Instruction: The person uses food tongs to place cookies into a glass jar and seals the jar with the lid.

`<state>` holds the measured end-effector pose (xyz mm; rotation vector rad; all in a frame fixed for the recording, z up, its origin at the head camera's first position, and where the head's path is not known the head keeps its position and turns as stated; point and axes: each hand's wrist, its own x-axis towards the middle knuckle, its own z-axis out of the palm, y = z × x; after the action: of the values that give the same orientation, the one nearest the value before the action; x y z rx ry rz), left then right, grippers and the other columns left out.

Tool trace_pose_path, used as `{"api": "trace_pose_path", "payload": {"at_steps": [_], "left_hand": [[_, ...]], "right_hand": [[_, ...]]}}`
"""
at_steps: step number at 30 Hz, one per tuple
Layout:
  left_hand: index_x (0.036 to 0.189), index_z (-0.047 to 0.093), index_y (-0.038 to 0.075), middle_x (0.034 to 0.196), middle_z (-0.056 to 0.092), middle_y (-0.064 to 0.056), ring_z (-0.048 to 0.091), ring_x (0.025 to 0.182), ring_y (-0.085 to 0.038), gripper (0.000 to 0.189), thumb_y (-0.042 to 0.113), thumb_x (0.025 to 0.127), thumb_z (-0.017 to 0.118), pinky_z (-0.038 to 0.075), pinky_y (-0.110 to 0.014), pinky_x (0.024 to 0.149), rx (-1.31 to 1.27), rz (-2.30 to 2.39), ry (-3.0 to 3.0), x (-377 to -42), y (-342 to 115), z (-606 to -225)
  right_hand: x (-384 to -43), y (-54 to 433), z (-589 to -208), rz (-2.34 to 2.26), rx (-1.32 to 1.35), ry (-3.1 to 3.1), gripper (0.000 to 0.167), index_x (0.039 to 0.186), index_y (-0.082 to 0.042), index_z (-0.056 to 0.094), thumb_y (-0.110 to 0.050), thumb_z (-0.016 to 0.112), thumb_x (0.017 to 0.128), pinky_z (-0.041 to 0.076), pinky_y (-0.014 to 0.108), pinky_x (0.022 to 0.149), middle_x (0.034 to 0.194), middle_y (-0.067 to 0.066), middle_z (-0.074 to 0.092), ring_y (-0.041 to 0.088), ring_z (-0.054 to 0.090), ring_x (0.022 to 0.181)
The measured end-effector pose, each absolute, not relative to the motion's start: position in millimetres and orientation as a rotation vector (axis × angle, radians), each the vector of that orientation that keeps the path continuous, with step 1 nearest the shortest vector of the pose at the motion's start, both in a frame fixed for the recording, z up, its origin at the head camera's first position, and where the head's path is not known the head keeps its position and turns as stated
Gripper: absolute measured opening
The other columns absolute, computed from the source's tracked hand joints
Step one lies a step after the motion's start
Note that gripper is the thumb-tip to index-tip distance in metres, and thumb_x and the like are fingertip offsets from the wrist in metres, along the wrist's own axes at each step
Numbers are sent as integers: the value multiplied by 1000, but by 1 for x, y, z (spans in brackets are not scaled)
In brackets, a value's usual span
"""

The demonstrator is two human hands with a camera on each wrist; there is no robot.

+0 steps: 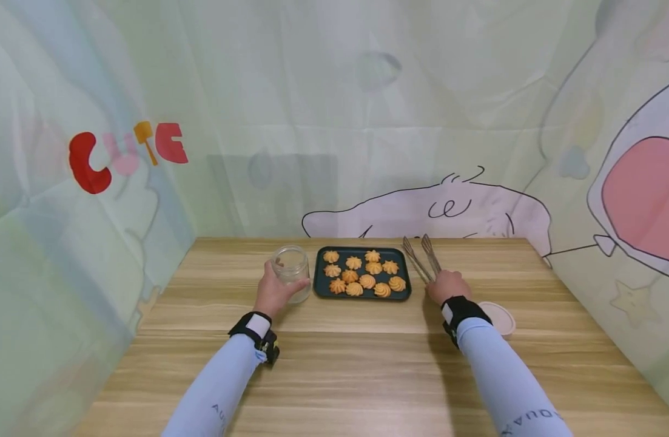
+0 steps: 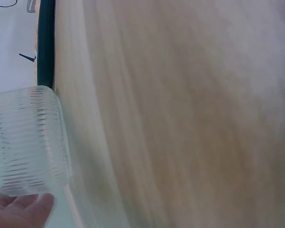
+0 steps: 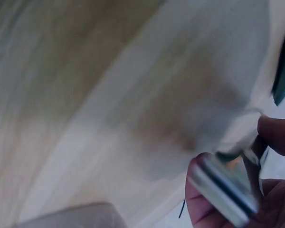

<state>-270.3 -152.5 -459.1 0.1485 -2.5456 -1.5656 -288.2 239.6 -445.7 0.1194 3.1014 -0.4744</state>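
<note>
My left hand (image 1: 274,291) grips a clear jar (image 1: 296,274) without a lid, thumb and fingers round its side, left of the tray. In the left wrist view the ribbed wall of the jar (image 2: 23,142) shows, with fingertips (image 2: 40,209) against it. To the right of the tray, my right hand (image 1: 449,286) holds metal tongs (image 1: 430,254) by their handle end, the two arms apart and pointing away from me. The right wrist view shows the tongs (image 3: 223,190) blurred between thumb and fingers. Piped cookies (image 1: 367,281) lie spread on the dark green tray (image 1: 321,288).
A round whitish lid (image 1: 500,318) lies on the wooden table (image 1: 339,376), just right of my right wrist. Printed fabric (image 1: 290,79) hangs as a wall behind the table and along both sides. The tray sits near the table's back edge.
</note>
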Motion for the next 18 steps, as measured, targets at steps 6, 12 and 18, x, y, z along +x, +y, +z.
{"api": "trace_pose_path", "payload": {"at_steps": [6,12,18], "left_hand": [[155,7,3,149,32,-36,36,136,-47,119,38,74,88,31,-58,110,106,-1556,-2623,-272,-159,-451],[156,5,5,153,27,-35,33,138,-47,120,41,75,87,30,-56,111,47,-1543,-2683,-276,-169,-436],[156,6,5,152,31,-32,34,137,-47,117,40,77,86,32,-56,110,-16,-1523,-2798,-279,-174,-423]], "right_hand": [[-290,248,-432,-512,77,3147,39,95,19,61,-19,54,96,50,57,71,90,37,57,48,59,83],[-283,249,-404,-526,-25,3144,35,68,4,58,-18,53,94,46,45,55,67,16,55,32,53,60],[-271,244,-378,-476,-134,3158,43,59,-8,48,-26,53,97,36,34,48,57,5,45,23,45,51]]}}
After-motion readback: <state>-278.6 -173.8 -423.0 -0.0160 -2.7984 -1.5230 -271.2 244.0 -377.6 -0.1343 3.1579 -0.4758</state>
